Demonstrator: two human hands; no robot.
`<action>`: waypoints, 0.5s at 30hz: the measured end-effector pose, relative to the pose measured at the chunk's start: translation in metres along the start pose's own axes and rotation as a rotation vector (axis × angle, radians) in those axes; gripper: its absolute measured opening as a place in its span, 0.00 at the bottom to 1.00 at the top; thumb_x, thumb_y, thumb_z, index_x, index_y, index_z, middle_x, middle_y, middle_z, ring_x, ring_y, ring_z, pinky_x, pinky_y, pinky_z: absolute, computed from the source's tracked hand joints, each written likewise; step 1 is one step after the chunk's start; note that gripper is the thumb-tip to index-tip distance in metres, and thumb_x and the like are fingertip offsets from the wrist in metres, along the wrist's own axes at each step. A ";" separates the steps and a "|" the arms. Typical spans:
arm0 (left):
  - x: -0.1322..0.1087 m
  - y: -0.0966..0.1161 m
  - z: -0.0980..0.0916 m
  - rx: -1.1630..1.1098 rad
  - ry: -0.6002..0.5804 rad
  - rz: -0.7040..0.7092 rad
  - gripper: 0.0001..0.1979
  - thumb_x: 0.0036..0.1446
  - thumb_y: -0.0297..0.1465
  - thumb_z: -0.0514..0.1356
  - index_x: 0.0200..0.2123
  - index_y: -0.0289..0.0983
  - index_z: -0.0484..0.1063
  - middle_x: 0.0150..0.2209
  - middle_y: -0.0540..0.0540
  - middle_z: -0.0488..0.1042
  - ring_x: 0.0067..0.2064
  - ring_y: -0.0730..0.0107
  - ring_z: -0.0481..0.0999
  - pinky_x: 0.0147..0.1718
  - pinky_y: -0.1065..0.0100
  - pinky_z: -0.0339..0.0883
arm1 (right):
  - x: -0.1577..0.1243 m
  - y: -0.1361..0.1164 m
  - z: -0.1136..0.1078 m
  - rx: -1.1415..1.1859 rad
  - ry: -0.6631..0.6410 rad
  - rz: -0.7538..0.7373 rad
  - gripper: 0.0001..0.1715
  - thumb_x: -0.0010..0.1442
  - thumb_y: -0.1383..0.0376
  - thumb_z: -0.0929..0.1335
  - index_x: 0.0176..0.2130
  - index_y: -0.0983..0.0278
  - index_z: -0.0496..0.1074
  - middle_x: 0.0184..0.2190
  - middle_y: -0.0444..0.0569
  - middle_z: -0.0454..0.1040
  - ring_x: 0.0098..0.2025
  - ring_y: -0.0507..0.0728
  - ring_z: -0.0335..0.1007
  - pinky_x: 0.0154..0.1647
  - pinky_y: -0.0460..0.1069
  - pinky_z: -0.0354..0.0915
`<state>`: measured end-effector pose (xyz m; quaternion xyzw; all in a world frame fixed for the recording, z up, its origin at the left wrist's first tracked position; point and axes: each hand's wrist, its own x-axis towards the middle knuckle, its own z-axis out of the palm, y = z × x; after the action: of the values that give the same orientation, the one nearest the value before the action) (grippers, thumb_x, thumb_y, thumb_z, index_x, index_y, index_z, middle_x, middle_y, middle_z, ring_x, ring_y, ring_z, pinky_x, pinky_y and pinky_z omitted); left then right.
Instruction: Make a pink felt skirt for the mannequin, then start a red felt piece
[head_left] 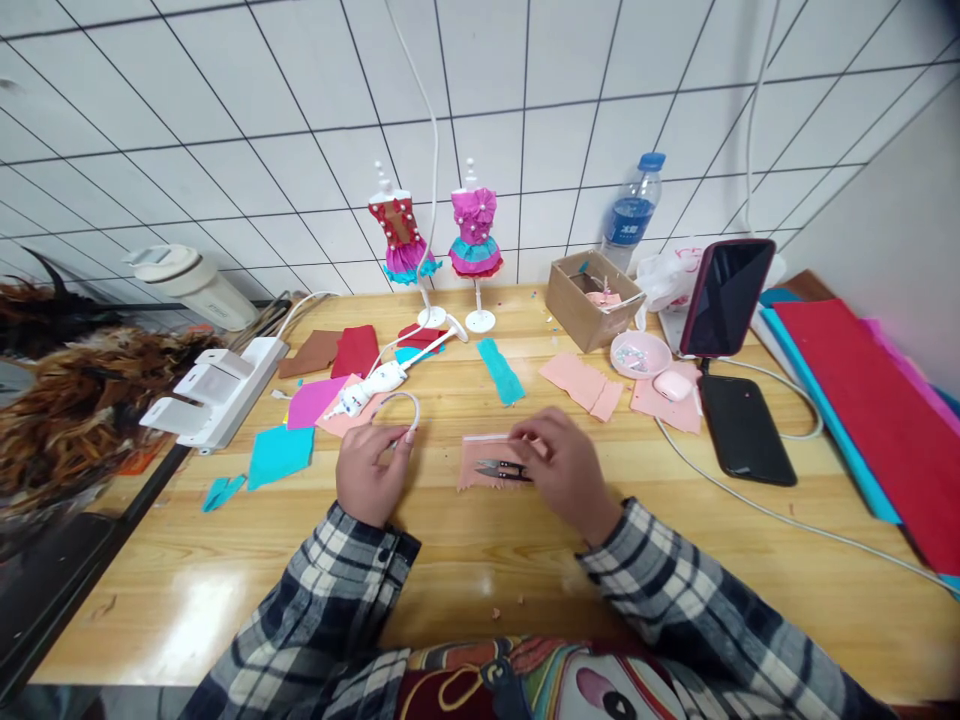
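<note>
My right hand [564, 472] lies on the right end of a small pink felt piece [480, 472] at the middle of the wooden table [465, 560]. Its fingers are curled. The handle of small black snips [501, 467] runs under them, blades pointing left. A clear strip lies along the felt's upper edge. My left hand [370, 472] rests to the left, fingers curled. One fingertip meets the loop of a white cable [403, 400] that comes from a white glue gun [369, 388].
Two dressed mini mannequins [474, 235] stand at the back with felt scraps [501, 370] around them. On the right are a cardboard box [591, 295], a pink dish [640, 354], a propped phone [726, 296], a flat phone [745, 428] and felt sheets [862, 410]. At left sit a power strip [217, 390] and feathers [75, 400].
</note>
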<state>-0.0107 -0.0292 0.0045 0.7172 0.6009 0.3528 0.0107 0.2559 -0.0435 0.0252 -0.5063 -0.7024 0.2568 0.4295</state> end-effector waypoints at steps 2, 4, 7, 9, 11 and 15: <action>0.005 -0.005 0.000 0.158 -0.113 0.067 0.17 0.59 0.41 0.59 0.43 0.35 0.77 0.37 0.39 0.79 0.42 0.53 0.75 0.45 0.53 0.65 | 0.009 0.020 -0.012 -0.073 0.010 0.168 0.03 0.56 0.65 0.70 0.31 0.61 0.77 0.33 0.49 0.72 0.38 0.59 0.70 0.42 0.56 0.66; 0.007 0.007 0.002 0.325 -0.102 0.052 0.30 0.57 0.45 0.60 0.54 0.28 0.69 0.46 0.29 0.75 0.48 0.43 0.71 0.47 0.47 0.62 | 0.013 0.037 -0.020 -0.180 0.021 0.301 0.02 0.53 0.64 0.72 0.29 0.60 0.78 0.38 0.52 0.73 0.46 0.64 0.68 0.50 0.63 0.63; 0.008 0.046 0.010 0.306 -0.162 0.229 0.24 0.61 0.41 0.58 0.55 0.32 0.69 0.50 0.33 0.73 0.51 0.47 0.69 0.50 0.48 0.60 | 0.013 0.047 -0.021 -0.271 0.005 0.417 0.02 0.52 0.63 0.73 0.29 0.58 0.80 0.56 0.51 0.69 0.62 0.70 0.55 0.59 0.71 0.50; 0.008 0.072 0.018 0.168 -0.360 0.449 0.16 0.63 0.36 0.56 0.51 0.38 0.71 0.48 0.41 0.75 0.49 0.56 0.71 0.50 0.56 0.61 | 0.010 0.047 -0.017 -0.293 -0.013 0.458 0.03 0.52 0.62 0.72 0.29 0.57 0.80 0.63 0.47 0.64 0.67 0.70 0.47 0.63 0.70 0.44; 0.009 0.089 0.030 0.145 -0.454 0.497 0.15 0.64 0.34 0.56 0.52 0.38 0.71 0.48 0.43 0.75 0.48 0.58 0.70 0.48 0.58 0.62 | 0.009 0.044 -0.012 -0.313 -0.022 0.494 0.05 0.53 0.62 0.71 0.30 0.58 0.80 0.65 0.47 0.61 0.68 0.67 0.44 0.65 0.69 0.41; 0.007 0.094 0.050 0.154 -0.532 0.504 0.13 0.65 0.34 0.55 0.51 0.40 0.71 0.49 0.46 0.76 0.48 0.61 0.70 0.45 0.58 0.60 | 0.009 0.044 -0.006 -0.337 -0.061 0.543 0.07 0.55 0.61 0.70 0.30 0.58 0.80 0.66 0.47 0.59 0.69 0.66 0.43 0.66 0.67 0.37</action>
<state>0.0958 -0.0287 0.0114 0.9079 0.4065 0.0993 0.0254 0.2817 -0.0197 -0.0039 -0.7314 -0.5867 0.2570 0.2340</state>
